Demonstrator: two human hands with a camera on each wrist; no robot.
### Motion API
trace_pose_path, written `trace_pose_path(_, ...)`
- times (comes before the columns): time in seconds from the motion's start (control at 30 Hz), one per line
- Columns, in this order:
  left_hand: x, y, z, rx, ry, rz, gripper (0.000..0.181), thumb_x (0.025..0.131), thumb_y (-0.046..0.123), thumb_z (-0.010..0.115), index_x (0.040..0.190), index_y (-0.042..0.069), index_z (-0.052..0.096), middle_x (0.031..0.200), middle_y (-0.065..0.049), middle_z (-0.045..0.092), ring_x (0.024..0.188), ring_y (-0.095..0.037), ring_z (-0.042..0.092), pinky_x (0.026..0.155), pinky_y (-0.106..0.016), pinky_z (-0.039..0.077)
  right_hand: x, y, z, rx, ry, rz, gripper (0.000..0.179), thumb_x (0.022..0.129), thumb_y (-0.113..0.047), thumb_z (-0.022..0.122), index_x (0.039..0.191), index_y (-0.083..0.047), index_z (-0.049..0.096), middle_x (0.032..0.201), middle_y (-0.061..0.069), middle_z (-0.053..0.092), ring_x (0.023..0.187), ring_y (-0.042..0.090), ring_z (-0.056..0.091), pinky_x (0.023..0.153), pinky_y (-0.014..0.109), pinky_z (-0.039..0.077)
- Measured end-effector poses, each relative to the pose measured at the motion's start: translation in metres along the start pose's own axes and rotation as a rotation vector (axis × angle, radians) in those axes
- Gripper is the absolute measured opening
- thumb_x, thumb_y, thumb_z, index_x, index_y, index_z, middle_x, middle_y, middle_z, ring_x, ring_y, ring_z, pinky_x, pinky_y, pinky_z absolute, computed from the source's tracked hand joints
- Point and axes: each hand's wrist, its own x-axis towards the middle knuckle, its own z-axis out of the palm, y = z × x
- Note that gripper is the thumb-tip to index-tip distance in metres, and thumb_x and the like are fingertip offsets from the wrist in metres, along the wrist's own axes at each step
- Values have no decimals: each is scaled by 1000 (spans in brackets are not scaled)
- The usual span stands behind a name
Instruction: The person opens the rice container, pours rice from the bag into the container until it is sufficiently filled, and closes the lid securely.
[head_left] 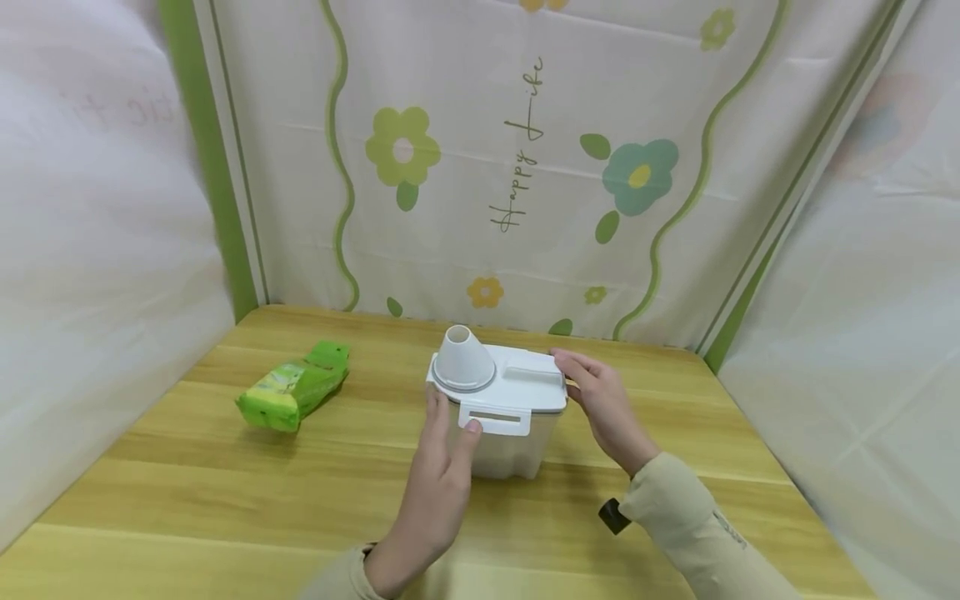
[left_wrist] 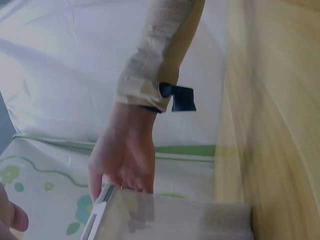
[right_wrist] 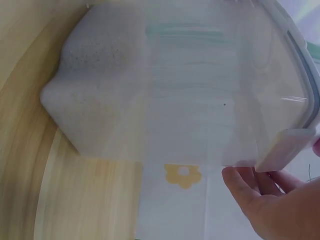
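Observation:
A translucent plastic storage box stands upright on the wooden table, its white lid on. From the lid's left end rises a white cone-shaped spout. My left hand is at the box's left front corner, fingers fairly straight along the side, thumb tip overlapping the front latch. At the far right corner, my right hand grips the lid's edge. In the right wrist view its fingers bend in behind a white latch. Speckles show low on the box wall there.
A green plastic packet lies on the table to the left. Printed white curtains close off the back and both sides. A black strap end hangs from the right sleeve.

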Motion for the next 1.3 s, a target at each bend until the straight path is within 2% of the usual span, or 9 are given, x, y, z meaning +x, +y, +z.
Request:
trace_pose_path(0.1, 0, 2, 3, -10, -16, 18, 69, 106, 25, 45, 157, 8, 1, 161, -7, -12, 145, -23, -8, 116, -51, 2, 3, -1, 3, 18, -18, 2, 48, 102, -27, 56, 137, 6, 52, 139, 14, 52, 125, 25, 50, 98, 36, 48)
trace_pose_path(0.27, 1, 0, 5, 12, -14, -1, 71, 106, 28, 44, 156, 6, -2, 160, -9, -14, 145, -23, -9, 116, -50, 1, 4, -3, 7, 60, -46, 32, 47, 103, -25, 52, 140, 5, 50, 137, 18, 53, 119, 27, 55, 93, 32, 51)
trace_pose_path(0.53, 12, -7, 3, 40, -22, 12, 75, 106, 32, 44, 154, 2, -6, 158, -6, -18, 145, -21, -9, 117, -46, 1, 3, -2, 4, 141, 7, 81, 45, 101, -25, 58, 131, 9, 57, 126, 19, 60, 110, 26, 59, 93, 32, 51)
trace_pose_path(0.7, 24, -14, -3, 20, -41, 8, 78, 105, 39, 44, 154, 0, -3, 160, -7, -14, 146, -18, -7, 118, -40, 3, -6, -5, 3, 158, 37, 178, 42, 100, -20, 60, 128, 11, 58, 119, 17, 65, 106, 25, 62, 93, 34, 51)
trace_pose_path(0.83, 37, -22, -9, 6, -47, 53, 76, 105, 39, 44, 154, -2, 2, 161, -8, -6, 146, -20, -1, 118, -39, 6, -13, -8, 3, 229, 20, 255, 41, 99, -15, 61, 129, 12, 55, 115, 16, 66, 104, 24, 62, 98, 36, 48)
trace_pose_path(0.93, 47, -28, -15, 18, -34, 96, 71, 106, 36, 44, 154, -3, 10, 161, -12, 7, 146, -23, 9, 117, -42, 14, -17, -10, 5, 284, 7, 301, 41, 98, -13, 61, 129, 12, 52, 114, 15, 66, 104, 24, 62, 100, 37, 46)
trace_pose_path(1.07, 61, -34, -22, 81, -21, 71, 67, 106, 40, 43, 153, -2, 21, 156, -20, 23, 143, -29, 22, 114, -49, 23, -26, -11, 11, 343, 17, 357, 47, 95, -13, 65, 132, 10, 48, 121, 15, 63, 109, 24, 60, 102, 37, 44)
trace_pose_path(1.17, 72, -38, -27, 129, -41, 47, 68, 104, 43, 45, 152, -1, 27, 150, -23, 31, 137, -33, 30, 110, -54, 30, -35, -11, 18, 376, 52, 360, 50, 93, -12, 69, 133, 10, 49, 124, 17, 62, 113, 25, 59, 102, 38, 45)
trace_pose_path(1.3, 90, -46, -33, 142, -121, 102, 64, 101, 36, 55, 151, 2, 35, 140, -20, 42, 126, -32, 39, 103, -53, 37, -47, -10, 31, 408, 129, 331, 50, 91, -10, 71, 131, 11, 51, 121, 17, 64, 111, 25, 62, 99, 37, 47)
